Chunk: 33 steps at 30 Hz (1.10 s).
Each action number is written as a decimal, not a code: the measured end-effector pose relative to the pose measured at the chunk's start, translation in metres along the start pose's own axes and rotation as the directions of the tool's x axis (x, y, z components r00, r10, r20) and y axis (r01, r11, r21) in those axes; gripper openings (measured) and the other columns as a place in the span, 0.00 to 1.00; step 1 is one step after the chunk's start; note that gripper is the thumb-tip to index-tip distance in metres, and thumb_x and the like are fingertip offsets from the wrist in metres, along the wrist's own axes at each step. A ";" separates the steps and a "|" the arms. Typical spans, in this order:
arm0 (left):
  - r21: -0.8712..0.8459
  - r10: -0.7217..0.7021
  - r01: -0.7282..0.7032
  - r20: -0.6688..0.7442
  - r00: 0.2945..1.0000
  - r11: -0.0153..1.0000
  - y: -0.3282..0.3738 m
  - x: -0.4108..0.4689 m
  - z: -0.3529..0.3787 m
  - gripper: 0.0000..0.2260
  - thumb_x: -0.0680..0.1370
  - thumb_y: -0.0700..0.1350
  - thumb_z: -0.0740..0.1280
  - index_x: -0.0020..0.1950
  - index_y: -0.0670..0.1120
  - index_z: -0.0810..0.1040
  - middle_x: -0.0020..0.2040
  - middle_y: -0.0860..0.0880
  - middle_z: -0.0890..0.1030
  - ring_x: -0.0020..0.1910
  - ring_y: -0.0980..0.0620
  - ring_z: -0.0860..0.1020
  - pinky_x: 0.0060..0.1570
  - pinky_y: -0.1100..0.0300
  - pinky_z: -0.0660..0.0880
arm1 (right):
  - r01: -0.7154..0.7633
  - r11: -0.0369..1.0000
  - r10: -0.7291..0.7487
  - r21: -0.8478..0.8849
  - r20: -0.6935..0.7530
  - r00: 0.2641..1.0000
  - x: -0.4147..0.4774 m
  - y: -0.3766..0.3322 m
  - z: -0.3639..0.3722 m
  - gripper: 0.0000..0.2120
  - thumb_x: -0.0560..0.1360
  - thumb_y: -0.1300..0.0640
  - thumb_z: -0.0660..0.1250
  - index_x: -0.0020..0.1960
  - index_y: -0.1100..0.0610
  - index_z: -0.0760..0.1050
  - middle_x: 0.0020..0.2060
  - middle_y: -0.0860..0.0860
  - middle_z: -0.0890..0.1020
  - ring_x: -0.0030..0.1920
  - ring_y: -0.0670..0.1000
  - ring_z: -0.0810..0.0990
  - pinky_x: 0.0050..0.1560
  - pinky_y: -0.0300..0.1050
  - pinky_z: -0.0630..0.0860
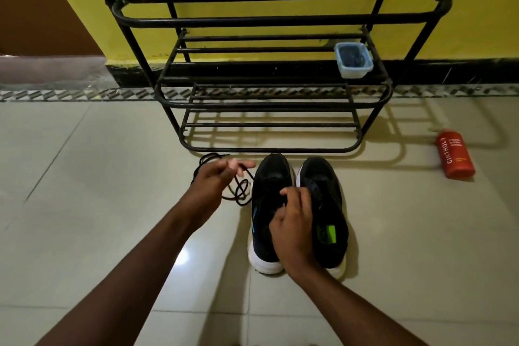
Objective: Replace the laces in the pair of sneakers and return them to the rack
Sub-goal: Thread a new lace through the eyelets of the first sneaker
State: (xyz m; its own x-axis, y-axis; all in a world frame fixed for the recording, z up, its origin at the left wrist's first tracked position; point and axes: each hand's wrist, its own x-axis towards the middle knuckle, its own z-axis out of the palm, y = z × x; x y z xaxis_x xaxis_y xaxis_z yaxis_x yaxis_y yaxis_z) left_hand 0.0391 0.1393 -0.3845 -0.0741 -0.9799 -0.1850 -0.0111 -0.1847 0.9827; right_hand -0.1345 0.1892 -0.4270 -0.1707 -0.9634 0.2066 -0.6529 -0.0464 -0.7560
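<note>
A pair of black sneakers with white soles is set on the tiled floor (84, 205), toes toward the rack (252, 21), just in front of its lowest rail. The left sneaker (265, 177) and the right sneaker (325, 177) are placed side by side, touching or nearly so. A green patch is seen inside the right sneaker's heel.

A black lace (242, 191) is found loose on the floor just left of the left sneaker, coiled in loops, with more of it lying behind the left hand (216, 180). One strand is pinched by the left hand above the coil; the outer fingers (247, 165) are held extended.

The right hand (295, 222) is laid over the throat of the left sneaker, its fingers (289, 192) curled and closed on the upper near the eyelets. Whether a lace end is also held there cannot be told.

A small clear container (353, 60) with dark contents is kept on the rack's middle shelf, at its right end. A red bottle (455, 157) is left lying on the floor, well right of the sneakers, and a yellow wall (280, 31) is seen behind the rack
</note>
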 end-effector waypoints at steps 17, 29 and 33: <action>0.813 -0.027 -0.009 0.030 0.999 0.582 -0.038 0.012 0.029 0.03 0.79 0.40 0.68 0.47 0.47 0.78 0.48 0.50 0.73 0.44 0.52 0.76 0.40 0.70 0.67 | 0.070 0.993 -0.070 -0.091 -0.005 0.998 0.000 0.000 0.000 0.20 0.72 0.73 0.64 0.61 0.58 0.75 0.58 0.54 0.74 0.57 0.54 0.77 0.60 0.47 0.77; 0.706 0.350 -0.170 -0.117 0.930 0.688 0.016 -0.008 0.027 0.02 0.77 0.47 0.74 0.45 0.53 0.82 0.40 0.59 0.83 0.45 0.61 0.81 0.55 0.53 0.76 | 0.045 0.990 -0.056 0.134 0.085 0.995 0.025 -0.004 -0.004 0.23 0.73 0.65 0.68 0.65 0.51 0.71 0.62 0.49 0.75 0.67 0.51 0.72 0.66 0.50 0.73; 0.532 0.408 -0.290 -0.116 0.906 0.795 0.025 -0.011 0.027 0.03 0.78 0.43 0.73 0.46 0.50 0.83 0.41 0.56 0.84 0.42 0.54 0.82 0.43 0.59 0.79 | -0.027 0.937 -0.140 0.348 0.447 0.884 0.062 -0.018 -0.013 0.25 0.77 0.63 0.69 0.69 0.45 0.68 0.56 0.46 0.83 0.59 0.43 0.80 0.61 0.45 0.78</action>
State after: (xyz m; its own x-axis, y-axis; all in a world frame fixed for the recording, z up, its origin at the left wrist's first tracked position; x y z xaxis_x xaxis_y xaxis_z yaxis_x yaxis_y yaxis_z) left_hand 0.0123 0.1473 -0.3578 0.0439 -0.9714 0.2332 -0.5179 0.1775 0.8368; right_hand -0.1433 0.1338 -0.3925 0.2705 -0.9627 0.0109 -0.3502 -0.1090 -0.9303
